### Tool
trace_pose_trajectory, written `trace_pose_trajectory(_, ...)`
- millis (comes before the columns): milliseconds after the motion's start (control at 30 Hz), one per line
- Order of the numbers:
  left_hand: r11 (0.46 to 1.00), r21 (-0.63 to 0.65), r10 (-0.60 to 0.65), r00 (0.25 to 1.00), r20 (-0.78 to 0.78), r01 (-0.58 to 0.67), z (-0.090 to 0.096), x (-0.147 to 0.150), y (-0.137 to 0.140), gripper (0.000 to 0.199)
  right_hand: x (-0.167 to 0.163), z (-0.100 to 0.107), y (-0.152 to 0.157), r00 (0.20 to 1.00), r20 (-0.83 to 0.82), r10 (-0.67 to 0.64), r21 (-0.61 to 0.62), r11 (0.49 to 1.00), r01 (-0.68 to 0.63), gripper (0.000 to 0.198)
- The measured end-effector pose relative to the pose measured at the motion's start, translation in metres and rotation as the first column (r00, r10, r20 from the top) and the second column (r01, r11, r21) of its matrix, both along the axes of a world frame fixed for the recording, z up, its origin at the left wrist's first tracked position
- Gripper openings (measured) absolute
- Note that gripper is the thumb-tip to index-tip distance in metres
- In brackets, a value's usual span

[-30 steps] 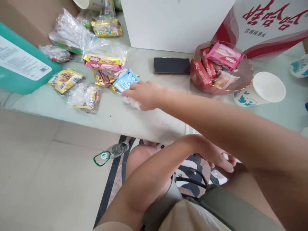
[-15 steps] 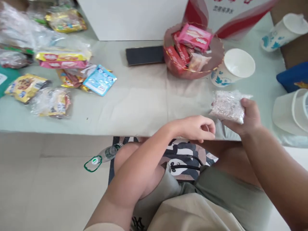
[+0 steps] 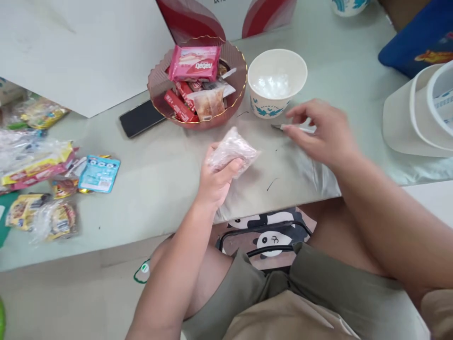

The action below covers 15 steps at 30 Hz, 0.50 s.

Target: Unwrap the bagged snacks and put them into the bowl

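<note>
My left hand [image 3: 221, 177] is closed around a clear plastic bag of pale, pinkish-white flakes or grains [image 3: 235, 148], holding it above the table's front part. To the right, my right hand [image 3: 320, 130] hovers over the cloth, thumb and fingers apart and slightly blurred. Beneath its fingertips lies a thin tool with a pointed metal tip and a pale handle [image 3: 277, 126]; its exact kind is partly hidden. Just beyond stands a white paper cup with blue leaf prints [image 3: 271, 107], some clear plastic inside it. The ribbed pink bowl [image 3: 155, 89] holds wrapped snacks, a pink wafer pack [image 3: 195, 63] on top.
A black phone [image 3: 139, 119] lies partly under the bowl. Snack packets, including a blue sachet [image 3: 99, 174], cover the left side. A white box [image 3: 88, 47] stands behind. White plastic tubs [image 3: 401, 118] and a blue packet [image 3: 414, 40] are at right.
The bag of flakes has passed from my right hand to my left. My right hand has moved over to the pointed tool. The view has shifted to the right.
</note>
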<state>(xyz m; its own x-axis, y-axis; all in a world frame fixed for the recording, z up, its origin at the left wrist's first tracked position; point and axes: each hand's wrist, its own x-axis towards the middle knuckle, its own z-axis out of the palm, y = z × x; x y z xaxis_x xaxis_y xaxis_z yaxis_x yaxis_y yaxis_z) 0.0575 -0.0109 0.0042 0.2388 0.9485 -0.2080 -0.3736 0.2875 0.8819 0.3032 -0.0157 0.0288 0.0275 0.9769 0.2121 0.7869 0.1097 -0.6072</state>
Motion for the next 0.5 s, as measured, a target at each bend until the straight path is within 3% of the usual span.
trace_pose_trajectory(100,0.995,-0.100,0.006,0.999,0.035,-0.003,0.004,-0.003,0.005,0.051,0.029,-0.009,0.004,0.954,0.286,-0.089,-0.145,0.980,0.135,0.043)
trace_pose_trajectory(233,0.979,-0.202,0.016,0.996,0.085,0.001,0.009,0.000,0.011,0.054,0.040,-0.009,0.001,0.938,0.346,-0.032,-0.256,0.958,0.127,0.026)
trace_pose_trajectory(333,0.982,-0.189,0.027,0.994,0.106,-0.007,0.009,0.006,0.014,0.053,0.033,0.002,-0.007,0.958,0.260,-0.124,-0.233,0.954,0.187,0.020)
trace_pose_trajectory(400,0.988,-0.151,0.005,0.994,0.108,0.011,0.007,0.010,0.013,0.055,0.021,0.010,-0.015,0.978,0.101,-0.185,-0.197,0.960,0.201,0.022)
trace_pose_trajectory(500,0.988,-0.144,-0.046,0.995,0.084,0.058,0.003,0.014,0.010,0.051,-0.002,0.017,-0.025,0.985,-0.175,0.003,-0.178,0.983,-0.035,0.028)
